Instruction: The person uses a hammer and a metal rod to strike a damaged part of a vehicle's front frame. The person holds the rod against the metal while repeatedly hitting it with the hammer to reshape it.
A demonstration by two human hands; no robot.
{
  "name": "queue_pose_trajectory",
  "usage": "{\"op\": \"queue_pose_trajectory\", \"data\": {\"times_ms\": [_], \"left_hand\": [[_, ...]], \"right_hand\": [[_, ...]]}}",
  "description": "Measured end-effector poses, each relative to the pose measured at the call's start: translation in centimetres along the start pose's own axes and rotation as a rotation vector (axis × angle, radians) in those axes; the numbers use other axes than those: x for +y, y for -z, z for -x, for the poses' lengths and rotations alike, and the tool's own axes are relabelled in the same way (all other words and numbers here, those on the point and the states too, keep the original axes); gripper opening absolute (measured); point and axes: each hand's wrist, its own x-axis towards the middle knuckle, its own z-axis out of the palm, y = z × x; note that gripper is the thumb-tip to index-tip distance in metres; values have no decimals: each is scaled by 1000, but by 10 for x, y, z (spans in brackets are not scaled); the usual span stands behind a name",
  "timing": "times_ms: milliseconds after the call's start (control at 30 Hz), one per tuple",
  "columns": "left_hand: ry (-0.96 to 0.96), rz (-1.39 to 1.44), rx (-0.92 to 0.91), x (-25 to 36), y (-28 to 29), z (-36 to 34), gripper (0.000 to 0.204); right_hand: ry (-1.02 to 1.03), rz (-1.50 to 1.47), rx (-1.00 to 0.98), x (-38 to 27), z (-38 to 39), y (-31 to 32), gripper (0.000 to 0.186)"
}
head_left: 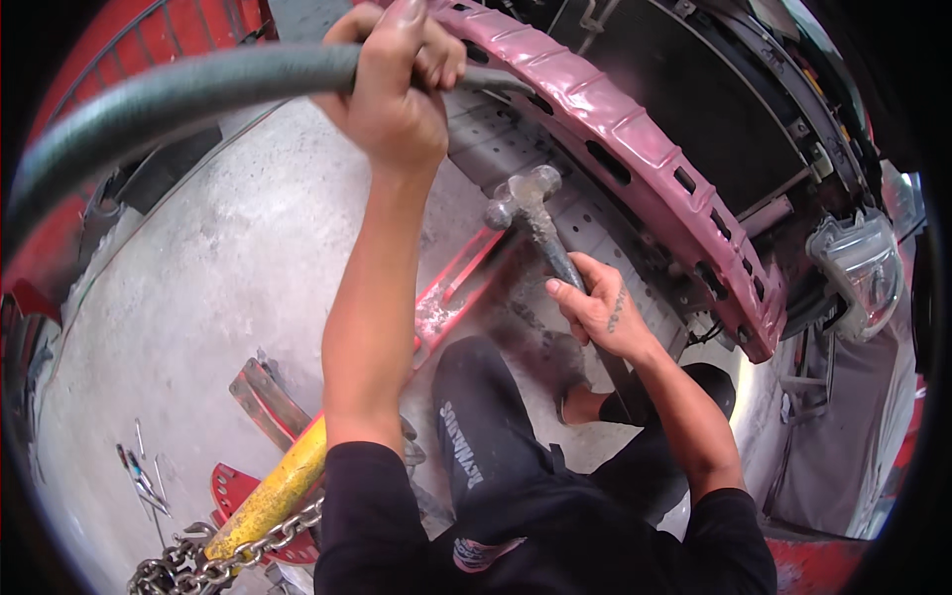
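My left hand [402, 99], raised at the top, is wrapped round a thick grey metal bar [198, 89]. The near end of the bar sweeps off to the left, and its thinner far end reaches the edge of a pink bumper beam [635, 124] beside a slot. Lower and to the right, my right hand [607, 309] is closed round the handle of a hammer [535, 203]. The hammer's worn, scuffed head points up and away from me, apart from the bar, over a grey panel with holes [585, 213].
A headlight [861, 273] and the car's dark front stand at the right. At lower left are a yellow post [273, 486], a heavy chain [268, 543] and loose tools [144, 481] on the grey floor [218, 248]. A red bar [451, 293] runs across the middle.
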Motion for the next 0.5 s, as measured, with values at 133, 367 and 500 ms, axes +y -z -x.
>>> {"op": "queue_pose_trajectory", "data": {"times_ms": [133,367,500], "left_hand": [[7,175,-31,-17,-8,-16,29],[99,19,-171,-13,-41,-36,28],[47,-37,-263,-13,-31,-38,32]], "right_hand": [[-93,-43,-25,1,4,4,40],[-114,-4,-43,10,-4,-3,41],[40,-32,-32,14,-14,-18,31]]}}
